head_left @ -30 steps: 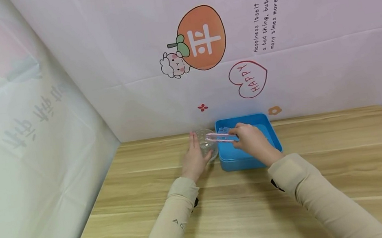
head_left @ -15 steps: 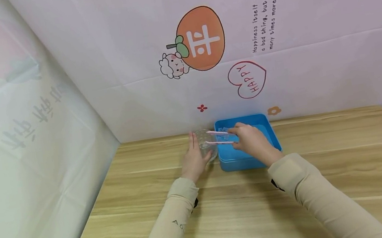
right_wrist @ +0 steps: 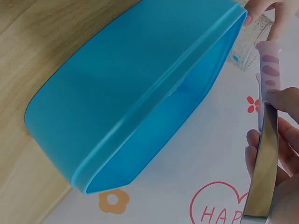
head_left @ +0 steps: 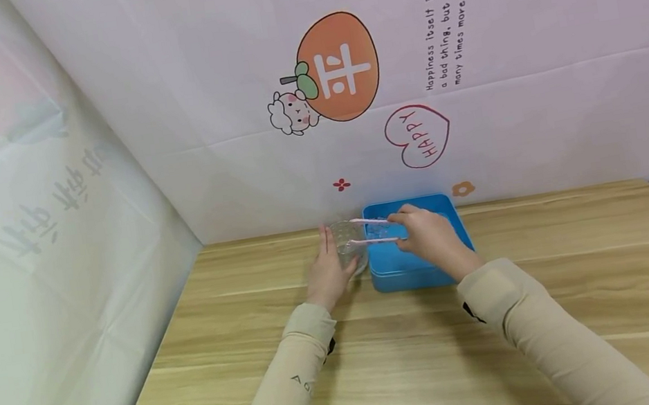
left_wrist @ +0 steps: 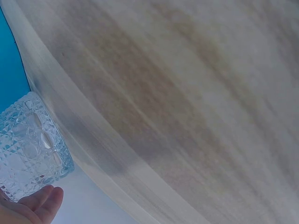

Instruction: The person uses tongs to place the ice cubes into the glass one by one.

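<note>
My left hand [head_left: 327, 273] holds a clear patterned glass cup [head_left: 360, 263] from its left and near sides, fingers along one side and thumb on the other. In the left wrist view the cut-diamond surface of the glass shows above my fingertips [left_wrist: 53, 196]. My right hand [head_left: 427, 236] grips a pair of food tongs [right_wrist: 264, 172] with metal arms and pink spotted tips. The tong tips are spread apart over the cup's mouth. Just right of the cup stands a blue box [head_left: 405, 280], with small clear pieces [head_left: 376, 228] in its back left corner.
The wooden table [head_left: 425, 369] runs up to a printed white cloth backdrop [head_left: 244, 172] right behind the box and cup. Another white cloth [head_left: 78, 281] hangs along the left side.
The tongs' tips have moved apart over the cup, from near together to wide. My left hand keeps its hold on the glass, and the box stays put.
</note>
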Demonstrator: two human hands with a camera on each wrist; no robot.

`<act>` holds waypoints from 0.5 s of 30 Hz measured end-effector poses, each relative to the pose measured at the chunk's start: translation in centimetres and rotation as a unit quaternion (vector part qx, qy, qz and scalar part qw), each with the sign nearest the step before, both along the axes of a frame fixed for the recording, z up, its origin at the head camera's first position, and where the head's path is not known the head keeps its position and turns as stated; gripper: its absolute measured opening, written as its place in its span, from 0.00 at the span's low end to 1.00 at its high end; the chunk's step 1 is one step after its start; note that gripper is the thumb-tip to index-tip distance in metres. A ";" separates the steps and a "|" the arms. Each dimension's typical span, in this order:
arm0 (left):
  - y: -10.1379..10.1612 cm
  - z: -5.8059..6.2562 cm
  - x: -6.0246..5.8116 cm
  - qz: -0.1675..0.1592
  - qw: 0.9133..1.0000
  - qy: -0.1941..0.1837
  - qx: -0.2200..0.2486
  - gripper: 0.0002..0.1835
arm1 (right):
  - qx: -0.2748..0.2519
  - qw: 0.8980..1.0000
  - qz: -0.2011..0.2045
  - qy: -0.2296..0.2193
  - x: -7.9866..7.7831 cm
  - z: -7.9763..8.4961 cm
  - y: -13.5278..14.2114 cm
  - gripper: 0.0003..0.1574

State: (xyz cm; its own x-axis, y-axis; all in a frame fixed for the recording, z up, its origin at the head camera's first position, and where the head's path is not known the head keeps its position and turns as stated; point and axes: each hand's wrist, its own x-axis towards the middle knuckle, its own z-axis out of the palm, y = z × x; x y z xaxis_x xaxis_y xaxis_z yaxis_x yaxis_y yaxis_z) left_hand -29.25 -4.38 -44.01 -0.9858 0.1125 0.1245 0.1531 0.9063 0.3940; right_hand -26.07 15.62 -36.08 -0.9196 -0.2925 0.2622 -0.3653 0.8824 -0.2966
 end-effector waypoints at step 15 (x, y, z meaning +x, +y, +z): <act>0.0 0.1 0.0 0.002 1.000 0.006 -0.008 0.47 | -0.011 0.997 -0.079 0.005 -0.7 -0.5 1.4 0.27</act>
